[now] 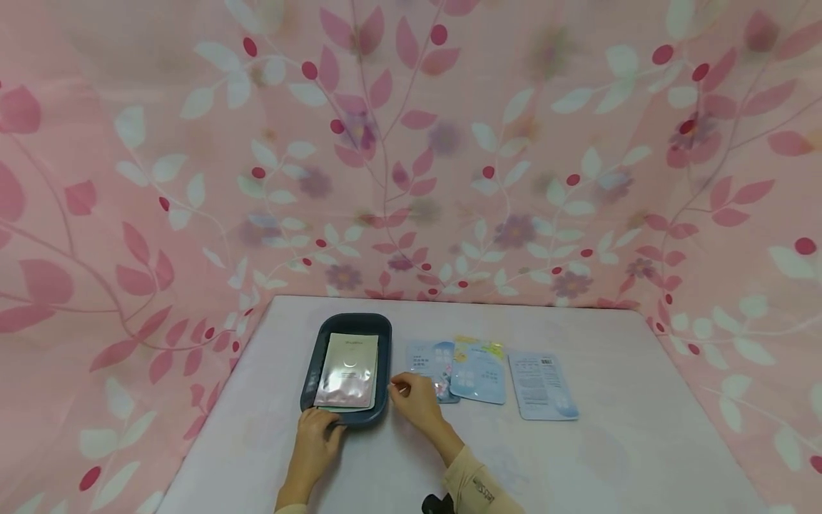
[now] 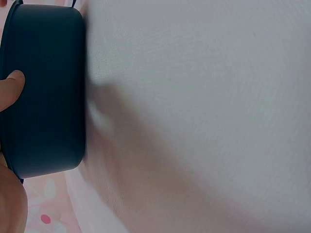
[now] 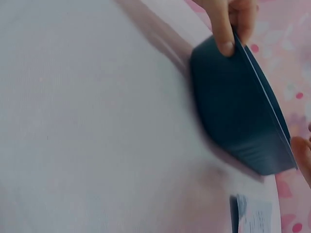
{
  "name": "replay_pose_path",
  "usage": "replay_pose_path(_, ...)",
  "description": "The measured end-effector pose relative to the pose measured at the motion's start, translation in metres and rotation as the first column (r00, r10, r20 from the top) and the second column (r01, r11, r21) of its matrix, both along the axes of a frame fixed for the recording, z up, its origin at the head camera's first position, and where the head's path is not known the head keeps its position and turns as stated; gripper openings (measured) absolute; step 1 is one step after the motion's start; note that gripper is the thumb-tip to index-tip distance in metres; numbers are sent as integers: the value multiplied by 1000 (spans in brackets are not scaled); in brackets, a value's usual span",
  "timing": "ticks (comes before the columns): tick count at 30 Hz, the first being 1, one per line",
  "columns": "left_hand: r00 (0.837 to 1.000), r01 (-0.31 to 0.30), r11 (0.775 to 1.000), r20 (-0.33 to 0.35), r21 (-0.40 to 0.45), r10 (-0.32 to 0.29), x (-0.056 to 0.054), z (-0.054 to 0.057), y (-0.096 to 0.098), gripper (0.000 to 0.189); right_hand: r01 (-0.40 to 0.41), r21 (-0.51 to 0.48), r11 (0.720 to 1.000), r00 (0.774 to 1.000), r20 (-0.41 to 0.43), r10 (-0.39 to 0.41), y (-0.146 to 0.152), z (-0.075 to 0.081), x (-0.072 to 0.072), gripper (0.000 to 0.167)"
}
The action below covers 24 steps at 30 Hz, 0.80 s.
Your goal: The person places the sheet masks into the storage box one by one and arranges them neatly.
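Note:
A dark blue oblong tray (image 1: 385, 343) stands at the left of the table in the head view, with a shiny pale gold and pink sachet (image 1: 347, 368) lying in it, over at least one more. My left hand (image 1: 315, 435) grips the tray's near left corner; its thumb (image 2: 14, 85) presses the outer wall in the left wrist view. At the near right side, my right hand (image 1: 414, 401) pinches the tray's rim with bent fingers; its thumb (image 3: 301, 153) meets the rim in the right wrist view.
Right of the tray, a blue sachet (image 1: 427, 357) is partly covered by a yellow-topped blue sachet (image 1: 478, 371). Further right lies a pale blue sachet (image 1: 544, 385) with printed text. A pink floral cloth (image 1: 411, 178) hangs behind the white-covered table (image 1: 616, 442).

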<state>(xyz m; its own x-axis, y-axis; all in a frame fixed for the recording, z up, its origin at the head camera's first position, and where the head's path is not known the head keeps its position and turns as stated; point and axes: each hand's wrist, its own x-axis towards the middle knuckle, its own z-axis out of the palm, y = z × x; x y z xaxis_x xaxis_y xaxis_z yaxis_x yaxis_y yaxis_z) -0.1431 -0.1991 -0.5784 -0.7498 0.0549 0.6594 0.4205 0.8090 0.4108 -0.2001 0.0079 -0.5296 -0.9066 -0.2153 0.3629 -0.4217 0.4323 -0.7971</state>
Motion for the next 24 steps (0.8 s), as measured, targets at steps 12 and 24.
replay_pose_path(12,999,-15,1000,47,-2,15,1,2,1,27,-139,67,988,987,87,133,45,-1,6,20)
replay_pose_path(24,1000,6,1000,-4,-2,-6,0,3,-1,29,48,75,996,991,118,-57,110,-11,21,23)
